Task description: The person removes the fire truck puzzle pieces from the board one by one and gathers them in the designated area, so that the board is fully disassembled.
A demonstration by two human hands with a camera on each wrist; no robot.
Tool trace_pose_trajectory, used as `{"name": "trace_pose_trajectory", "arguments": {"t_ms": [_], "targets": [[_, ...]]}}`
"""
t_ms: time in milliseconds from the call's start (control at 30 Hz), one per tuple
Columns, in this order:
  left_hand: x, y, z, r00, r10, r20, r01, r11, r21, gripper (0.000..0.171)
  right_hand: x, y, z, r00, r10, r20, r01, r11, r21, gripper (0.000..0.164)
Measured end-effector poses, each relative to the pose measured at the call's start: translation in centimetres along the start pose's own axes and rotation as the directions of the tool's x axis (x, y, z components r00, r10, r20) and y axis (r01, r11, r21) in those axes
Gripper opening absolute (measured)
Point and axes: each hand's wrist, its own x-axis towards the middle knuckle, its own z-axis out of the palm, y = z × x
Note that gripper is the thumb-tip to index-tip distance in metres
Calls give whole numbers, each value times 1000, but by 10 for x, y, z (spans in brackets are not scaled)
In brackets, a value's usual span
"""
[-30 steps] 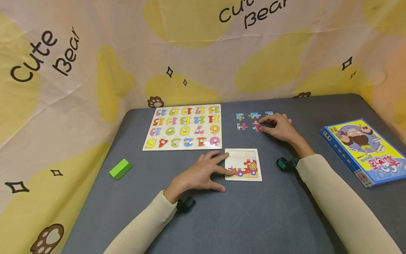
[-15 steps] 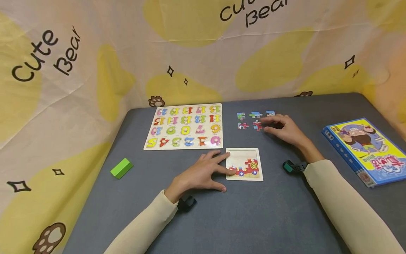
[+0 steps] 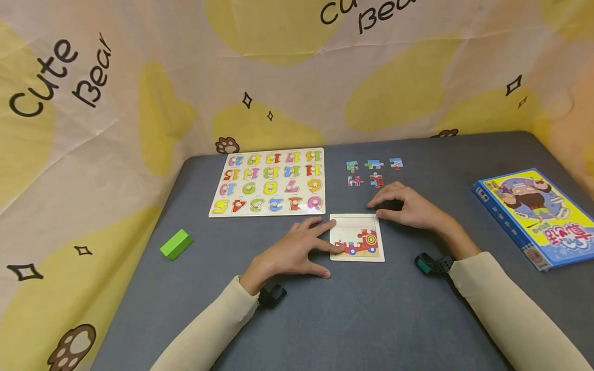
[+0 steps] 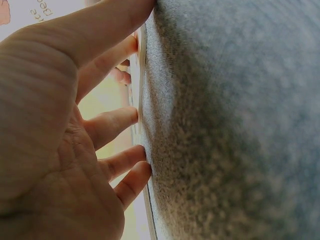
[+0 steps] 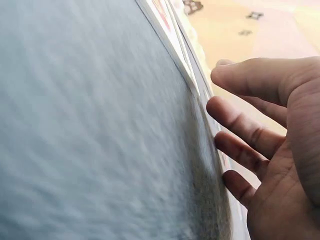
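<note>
The small white-framed puzzle tray (image 3: pixel 355 262) lies mid-table, with joined pieces forming a red vehicle (image 3: pixel 369 241) in its lower part. My left hand (image 3: pixel 295 252) has its fingers spread, with two fingertips resting on the tray's left side. In the left wrist view the left hand's fingertips (image 4: pixel 131 114) stand along the tray edge. My right hand (image 3: pixel 410 208) hovers at the tray's upper right corner, thumb and fingers apart; in the right wrist view nothing shows between them. Several loose jigsaw pieces (image 3: pixel 376 180) lie in two rows behind the tray.
A number puzzle board (image 3: pixel 271 184) lies at the back left, just beyond the left hand. The green block (image 3: pixel 177 244) sits near the table's left edge. At the right is a blue and yellow box (image 3: pixel 533 216). Printed cloth (image 3: pixel 283 77) hangs behind the table.
My right hand has left the red jigsaw piece at the back and come nearer, to the tray's upper right corner. The piece stays in its row. My left hand has kept its place.
</note>
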Motion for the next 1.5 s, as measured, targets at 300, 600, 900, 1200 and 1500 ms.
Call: {"name": "trace_pose_trajectory", "arguments": {"t_ms": [300,600,900,1200,1500], "targets": [[0,1,-1,1000,2,3,-2,1000,5,60,-3,-21,5,994,23,109,-15,997,-79,21],[0,-1,-1,1000,12,-3,-12,1000,12,61,-4,-31,9,985,31,171,-8,991,-130,30],[0,-1,-1,1000,6,-4,-6,1000,1,60,-6,-40,11,966,67,248,-31,989,-145,34],[0,1,-2,1000,3,2,-3,1000,12,60,-7,-39,9,960,77,269,-42,990,-134,34],[0,0,-1,1000,11,-6,-11,1000,4,61,-8,-40,7,955,76,287,-43,992,-121,37]]}}
